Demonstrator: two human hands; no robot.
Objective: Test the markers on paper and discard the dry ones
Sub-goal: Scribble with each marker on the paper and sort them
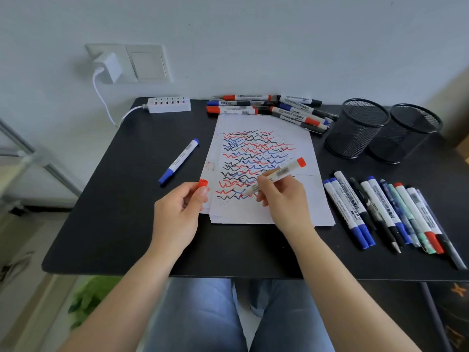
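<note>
Right hand (281,196) gripping red marker (276,175) over scribbled paper (299,207), left hand (182,207) pinching its cap (202,183), two mesh cups (355,128) beyond.

A black table (121,224) is seen carrying a paper stack (264,171), a lone blue marker (179,160), two marker groups (269,107) (385,212), two mesh cups (357,128) (408,133) and a power strip (169,104).

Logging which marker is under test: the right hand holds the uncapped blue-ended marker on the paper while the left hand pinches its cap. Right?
Not quite. The marker in the right hand has a red end, not blue, as the head view shows. The rest stands: its tip is down on the paper, and the left hand pinches the red cap.
</note>
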